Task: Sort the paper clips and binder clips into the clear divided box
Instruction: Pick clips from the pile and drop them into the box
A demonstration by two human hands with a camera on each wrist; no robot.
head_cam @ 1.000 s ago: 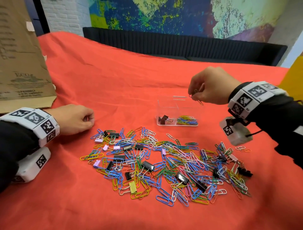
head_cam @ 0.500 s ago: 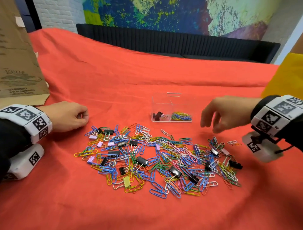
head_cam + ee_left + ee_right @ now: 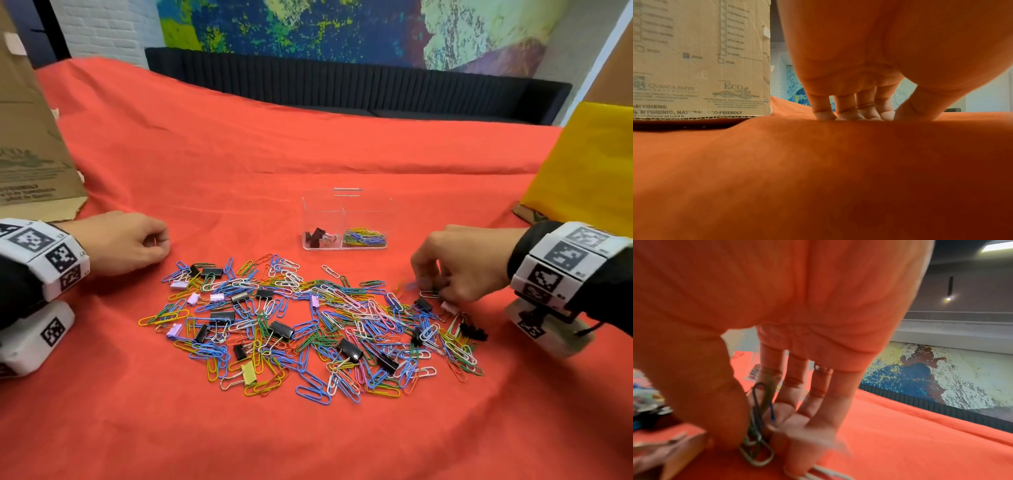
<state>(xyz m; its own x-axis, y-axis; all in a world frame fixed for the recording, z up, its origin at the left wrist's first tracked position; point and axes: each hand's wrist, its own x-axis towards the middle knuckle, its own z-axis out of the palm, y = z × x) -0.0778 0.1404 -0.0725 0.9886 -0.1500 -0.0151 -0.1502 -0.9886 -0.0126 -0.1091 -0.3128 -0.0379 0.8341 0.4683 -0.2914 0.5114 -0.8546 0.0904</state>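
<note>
A wide pile of coloured paper clips (image 3: 318, 322) mixed with black, lilac and yellow binder clips lies on the red cloth. Behind it stands the clear divided box (image 3: 346, 219): binder clips (image 3: 317, 236) in its left compartment, paper clips (image 3: 364, 237) in its right. My right hand (image 3: 435, 287) is down at the pile's right edge, thumb and fingers pinching a few paper clips (image 3: 756, 426) against the cloth. My left hand (image 3: 150, 243) rests on the cloth left of the pile, fingers (image 3: 846, 112) loosely curled, holding nothing.
A brown cardboard box (image 3: 30, 137) stands at the far left, close behind my left hand. A yellow object (image 3: 589, 164) stands at the right edge. A dark sofa (image 3: 342, 85) runs behind the table.
My right hand came away from above the box after dropping a paper clip, moved down and right, and now pinches clips at the pile's right edge. The left hand stayed still.
</note>
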